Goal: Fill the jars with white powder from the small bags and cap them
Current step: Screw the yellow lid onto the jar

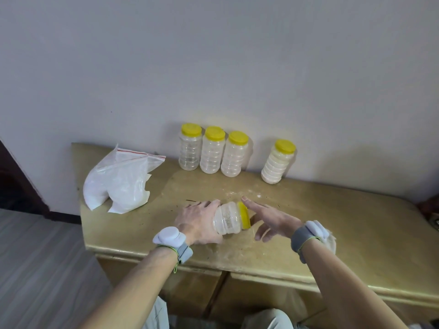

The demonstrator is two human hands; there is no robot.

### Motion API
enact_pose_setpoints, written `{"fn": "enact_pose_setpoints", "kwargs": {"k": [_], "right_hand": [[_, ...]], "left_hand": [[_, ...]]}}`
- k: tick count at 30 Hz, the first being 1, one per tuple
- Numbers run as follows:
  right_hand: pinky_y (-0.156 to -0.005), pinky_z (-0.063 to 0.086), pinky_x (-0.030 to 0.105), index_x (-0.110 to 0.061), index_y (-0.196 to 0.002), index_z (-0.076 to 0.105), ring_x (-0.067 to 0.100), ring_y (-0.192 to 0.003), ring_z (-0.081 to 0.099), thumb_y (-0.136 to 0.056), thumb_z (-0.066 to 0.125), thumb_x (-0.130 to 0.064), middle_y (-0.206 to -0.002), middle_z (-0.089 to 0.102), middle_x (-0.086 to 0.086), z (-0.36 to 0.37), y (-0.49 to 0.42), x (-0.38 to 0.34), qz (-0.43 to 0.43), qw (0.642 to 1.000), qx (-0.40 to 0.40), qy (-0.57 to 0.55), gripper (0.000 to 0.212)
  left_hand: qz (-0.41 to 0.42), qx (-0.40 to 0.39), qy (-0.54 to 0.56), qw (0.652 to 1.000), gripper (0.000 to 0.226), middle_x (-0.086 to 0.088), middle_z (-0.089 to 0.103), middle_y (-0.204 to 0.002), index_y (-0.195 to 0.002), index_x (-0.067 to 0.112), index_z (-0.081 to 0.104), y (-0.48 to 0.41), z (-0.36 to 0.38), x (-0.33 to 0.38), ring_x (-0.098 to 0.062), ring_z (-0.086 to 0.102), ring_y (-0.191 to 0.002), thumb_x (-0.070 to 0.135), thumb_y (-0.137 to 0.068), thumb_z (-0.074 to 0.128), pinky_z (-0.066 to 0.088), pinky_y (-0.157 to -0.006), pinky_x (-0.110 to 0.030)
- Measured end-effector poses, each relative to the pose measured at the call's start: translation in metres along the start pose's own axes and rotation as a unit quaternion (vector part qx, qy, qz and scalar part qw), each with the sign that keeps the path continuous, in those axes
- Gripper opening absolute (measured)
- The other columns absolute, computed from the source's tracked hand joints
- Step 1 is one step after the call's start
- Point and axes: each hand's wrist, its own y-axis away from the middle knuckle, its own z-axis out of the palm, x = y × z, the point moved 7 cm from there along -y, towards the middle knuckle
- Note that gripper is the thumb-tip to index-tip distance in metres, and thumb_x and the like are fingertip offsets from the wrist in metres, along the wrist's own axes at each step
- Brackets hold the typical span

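Grasping, with the left hand (197, 224), the base end of a clear ribbed plastic jar (229, 218) tipped onto its side low on the tan glossy surface (344, 222), round yellow screw lid (244, 214) pointing toward three o'clock. Grip there closed round the jar body, thumb hidden beneath. Right hand (270, 220) at three o'clock of the lid, released, fingers straight and spread, holding nothing; impossible to tell whether touching the lid or just clear of it. At twelve o'clock of the held jar, against the pale wall, a row of three matching yellow-capped jars (211, 150) standing side by side, and at one o'clock a fourth capped jar (278, 162) packed white nearly to the neck. At ten o'clock a heap of clear zip-top plastic bags (118, 184) of white powder. Thin scatter of spilled powder (237, 194) on the surface just beyond the hands. Probably checking or seating the cap. Main hazard from here: a lid only half threaded, with the jar horizontal, letting powder leak at the rim. Also a risk of rolling toward six o'clock and off the near edge on release, given the round body. Possible too: cross-threading from twisting at an angle, or squeezing the thin plastic wall and puffing powder out through a loose cap.
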Motion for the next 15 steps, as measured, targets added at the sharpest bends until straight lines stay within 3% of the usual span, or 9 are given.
{"fn": "enact_pose_setpoints", "kwargs": {"k": [2,4,5,7,8,10,12,13,15], "right_hand": [[-0.054,0.055,0.03,-0.042,-0.122,0.036,0.019,-0.063,0.06,-0.089,0.037,-0.078,-0.109,0.059,0.005,0.006,0.003,-0.006,-0.047,0.998,0.042,0.007,0.049],[-0.053,0.055,0.034,-0.035,-0.124,0.043,0.026,-0.071,0.063,-0.092,0.039,-0.072,-0.105,0.059,0.01,0.018,-0.002,-0.007,-0.079,0.989,0.116,0.037,0.049],[-0.062,0.057,0.04,-0.029,-0.131,0.044,0.032,-0.083,0.065,-0.096,0.04,-0.064,-0.11,0.06,0.014,0.022,-0.006,-0.009,-0.095,0.979,0.154,0.095,0.05],[-0.089,0.052,0.046,-0.027,-0.151,0.029,0.043,-0.107,0.059,-0.103,0.039,-0.038,-0.127,0.053,0.018,0.026,-0.014,-0.01,-0.103,0.957,0.194,0.19,0.05],[-0.092,0.051,0.045,-0.031,-0.154,0.023,0.045,-0.11,0.056,-0.103,0.036,-0.032,-0.128,0.05,0.018,0.027,-0.014,-0.013,-0.107,0.955,0.198,0.194,0.052],[-0.071,0.056,0.041,-0.034,-0.145,0.036,0.039,-0.099,0.06,-0.101,0.032,-0.049,-0.116,0.054,0.014,0.024,-0.009,-0.017,-0.086,0.97,0.178,0.138,0.046],[-0.048,0.054,0.033,-0.028,-0.126,0.048,0.031,-0.079,0.062,-0.094,0.032,-0.069,-0.105,0.058,0.013,0.023,-0.006,-0.018,-0.092,0.976,0.182,0.076,0.054],[-0.045,0.054,0.034,-0.028,-0.122,0.048,0.031,-0.075,0.062,-0.093,0.033,-0.072,-0.103,0.059,0.014,0.024,-0.002,-0.019,-0.101,0.976,0.186,0.055,0.055],[-0.059,0.06,0.043,-0.032,-0.125,0.05,0.035,-0.083,0.063,-0.095,0.031,-0.07,-0.108,0.06,0.016,0.027,0.001,-0.021,-0.116,0.972,0.183,0.092,0.053]], "left_hand": [[-0.001,0.004,0.008,1.0,0.08,0.011,0.06,-0.115,-0.129,0.038,0.038,-0.001,-0.003,0.0,-0.019,0.059,-0.104,0.063,-0.059,0.069,0.04,-0.08,-0.033],[-0.003,0.003,0.01,1.0,0.078,0.013,0.061,-0.116,-0.127,0.039,0.039,0.0,-0.004,-0.001,-0.019,0.06,-0.105,0.064,-0.059,0.069,0.041,-0.078,-0.033],[-0.006,0.003,0.008,1.0,0.076,0.014,0.061,-0.116,-0.125,0.04,0.04,0.001,-0.002,-0.002,-0.019,0.061,-0.106,0.064,-0.059,0.068,0.041,-0.079,-0.033],[-0.012,0.007,0.007,1.0,0.07,0.013,0.062,-0.114,-0.12,0.04,0.041,0.002,-0.002,-0.001,-0.02,0.062,-0.104,0.063,-0.059,0.067,0.04,-0.077,-0.032],[-0.016,0.007,0.008,1.0,0.067,0.013,0.063,-0.113,-0.118,0.039,0.041,0.002,-0.004,-0.002,-0.021,0.062,-0.103,0.062,-0.06,0.067,0.038,-0.076,-0.032],[-0.018,0.009,0.023,1.0,0.065,0.012,0.062,-0.112,-0.117,0.038,0.041,0.004,-0.005,-0.003,-0.022,0.062,-0.101,0.06,-0.061,0.067,0.038,-0.075,-0.032],[-0.019,0.014,0.034,0.999,0.065,0.012,0.062,-0.112,-0.119,0.038,0.041,0.006,-0.006,-0.003,-0.021,0.061,-0.103,0.06,-0.062,0.066,0.038,-0.077,-0.033],[-0.017,0.019,0.03,0.999,0.066,0.013,0.061,-0.113,-0.12,0.038,0.041,0.007,-0.006,-0.004,-0.02,0.061,-0.104,0.061,-0.063,0.066,0.039,-0.079,-0.033],[-0.011,0.015,0.016,1.0,0.068,0.013,0.061,-0.113,-0.12,0.038,0.04,0.007,-0.005,-0.003,-0.019,0.061,-0.104,0.064,-0.062,0.065,0.041,-0.083,-0.034]]}}
